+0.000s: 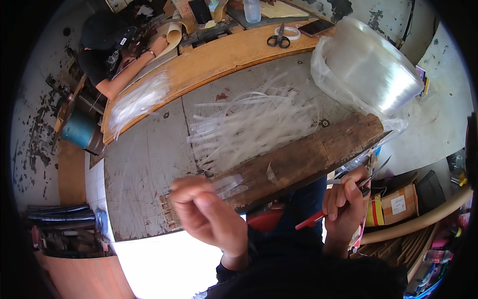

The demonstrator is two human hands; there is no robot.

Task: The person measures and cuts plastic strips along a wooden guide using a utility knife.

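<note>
My left hand is raised over the near edge of the bench, its thumb and fingers pinched together. Whatever the fingers hold, if anything, is too small to make out. Just behind it, a short clear plastic piece shows over the dark wooden plank. My right hand is closed around a red-handled knife, whose narrow pointed blade sticks out to the upper right, off the plank's right end. Beyond the plank lies a loose heap of clear plastic strips on the grey bench top.
A large roll of clear plastic stands at the right. Black scissors, a tape roll and a phone rest on the far wooden ledge. Another person works at far left, near a second strip pile. Boxes stand right.
</note>
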